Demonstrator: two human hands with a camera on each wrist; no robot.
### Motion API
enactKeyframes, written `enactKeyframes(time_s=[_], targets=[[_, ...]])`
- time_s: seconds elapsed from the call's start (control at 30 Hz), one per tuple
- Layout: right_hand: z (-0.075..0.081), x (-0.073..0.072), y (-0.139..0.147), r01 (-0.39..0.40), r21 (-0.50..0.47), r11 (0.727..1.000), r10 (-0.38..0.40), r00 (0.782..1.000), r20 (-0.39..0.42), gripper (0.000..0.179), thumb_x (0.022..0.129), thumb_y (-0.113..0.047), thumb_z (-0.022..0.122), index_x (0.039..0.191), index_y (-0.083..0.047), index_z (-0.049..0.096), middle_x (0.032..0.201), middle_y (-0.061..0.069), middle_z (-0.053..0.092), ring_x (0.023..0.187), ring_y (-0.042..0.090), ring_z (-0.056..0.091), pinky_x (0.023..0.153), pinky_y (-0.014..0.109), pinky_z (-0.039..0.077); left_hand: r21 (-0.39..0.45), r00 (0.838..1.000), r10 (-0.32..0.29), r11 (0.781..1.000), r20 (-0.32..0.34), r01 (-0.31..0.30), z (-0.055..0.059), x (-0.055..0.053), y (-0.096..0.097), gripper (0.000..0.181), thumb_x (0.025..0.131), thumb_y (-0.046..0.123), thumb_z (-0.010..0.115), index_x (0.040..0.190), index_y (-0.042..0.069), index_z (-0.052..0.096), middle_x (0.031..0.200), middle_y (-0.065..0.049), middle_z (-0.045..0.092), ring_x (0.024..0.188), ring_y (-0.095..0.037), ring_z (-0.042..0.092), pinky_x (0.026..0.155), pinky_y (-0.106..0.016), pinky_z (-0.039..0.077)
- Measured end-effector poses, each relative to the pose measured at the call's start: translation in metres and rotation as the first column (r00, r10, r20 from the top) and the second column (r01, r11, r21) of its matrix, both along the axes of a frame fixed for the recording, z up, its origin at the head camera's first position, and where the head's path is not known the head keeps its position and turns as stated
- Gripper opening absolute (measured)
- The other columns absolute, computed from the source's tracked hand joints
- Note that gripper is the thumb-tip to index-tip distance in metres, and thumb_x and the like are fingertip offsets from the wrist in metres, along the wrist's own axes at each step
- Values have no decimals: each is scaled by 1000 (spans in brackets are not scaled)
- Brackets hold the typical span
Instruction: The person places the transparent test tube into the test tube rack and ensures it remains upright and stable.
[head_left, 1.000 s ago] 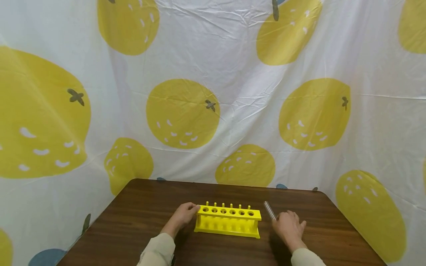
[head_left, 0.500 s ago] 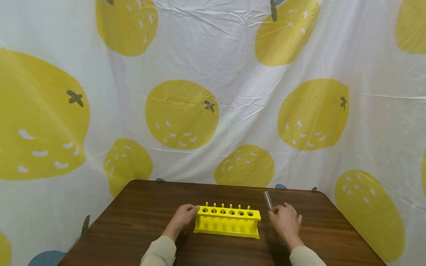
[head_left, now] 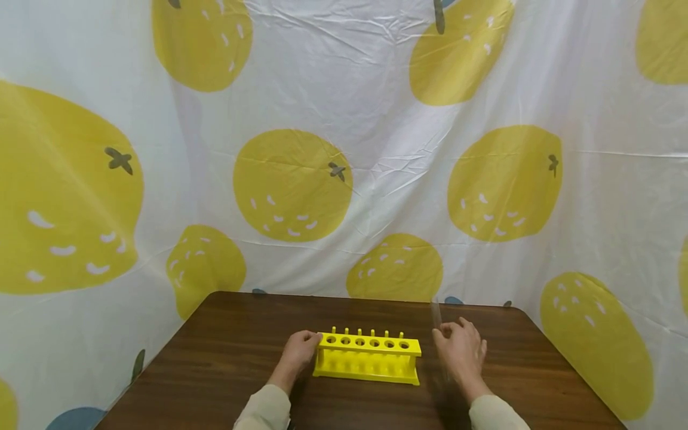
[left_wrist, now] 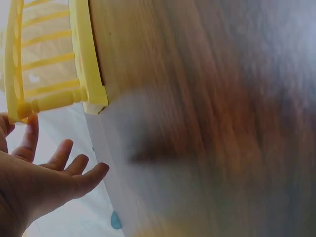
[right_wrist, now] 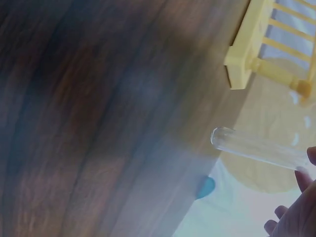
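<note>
A yellow test tube rack (head_left: 371, 368) stands upright on the table, with a row of round holes along its top plate and pegs behind. My left hand (head_left: 297, 353) pinches the top left corner of the rack between thumb and index finger; in the left wrist view its other fingers (left_wrist: 79, 181) spread free of the rack (left_wrist: 90, 59). To the right of the rack, my right hand (head_left: 461, 351) pinches a clear glass test tube (head_left: 436, 313) near-upright. The right wrist view shows the tube's rounded end (right_wrist: 223, 138) pointing down, apart from the rack.
The dark wood-grain table (head_left: 258, 319) has rounded far corners. A white cloth (head_left: 387, 143) printed with yellow fruit hangs behind it and along both sides.
My right hand has raised the test tube and turned it from a slant to nearly upright, shifting slightly away from me. The left hand and the rack have stayed in place.
</note>
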State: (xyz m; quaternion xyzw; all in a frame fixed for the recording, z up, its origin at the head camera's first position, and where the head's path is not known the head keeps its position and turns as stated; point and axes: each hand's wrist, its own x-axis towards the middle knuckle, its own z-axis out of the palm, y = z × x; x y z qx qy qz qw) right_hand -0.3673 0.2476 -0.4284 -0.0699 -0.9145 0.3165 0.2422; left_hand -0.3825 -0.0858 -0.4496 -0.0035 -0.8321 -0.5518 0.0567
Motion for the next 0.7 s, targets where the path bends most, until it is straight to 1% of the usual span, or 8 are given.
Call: enactKeyframes(time_s=[0.13, 0.4, 0.53, 0.6, 0.7], targets=[[7, 2, -4, -13, -23, 1000, 13, 1000, -21, 36, 95, -27, 62, 114, 2, 69, 148, 30, 38, 138, 50, 27, 109, 71, 6, 35, 999, 37, 999, -10, -36, -3, 2, 3, 33, 102, 23, 55, 107, -7, 67, 108, -17, 65, 95, -28, 58, 85, -45, 50], [21, 2, -9, -39, -49, 998, 35, 996, -79, 37, 95, -28, 63, 115, 3, 70, 147, 30, 39, 137, 50, 29, 109, 71, 7, 33, 992, 115, 993, -45, -114, -12, 4, 10, 32, 102, 23, 53, 108, -5, 67, 109, -18, 66, 94, -28, 59, 84, -47, 49], [28, 2, -13, -47, -63, 997, 39, 992, -117, 35, 96, -28, 63, 113, 1, 70, 146, 28, 41, 135, 49, 31, 109, 70, 7, 54, 989, 141, 989, -49, -138, -12, 5, 14, 34, 102, 25, 54, 108, -5, 67, 110, -19, 66, 97, -30, 59, 87, -49, 48], [32, 2, -14, -51, -68, 996, 42, 990, -133, 35, 96, -28, 64, 113, 1, 71, 145, 27, 42, 135, 49, 32, 110, 70, 8, 59, 987, 150, 987, -54, -147, -11, 6, 15, 33, 102, 24, 54, 108, -6, 68, 110, -20, 66, 97, -31, 59, 87, -49, 48], [37, 3, -18, -63, -71, 996, 51, 985, -162, 35, 95, -28, 65, 112, 2, 71, 145, 28, 43, 134, 50, 34, 109, 69, 11, 74, 986, 160, 985, -44, -157, -11, 7, 16, 32, 101, 23, 54, 108, -5, 68, 110, -19, 66, 96, -30, 59, 85, -48, 49]])
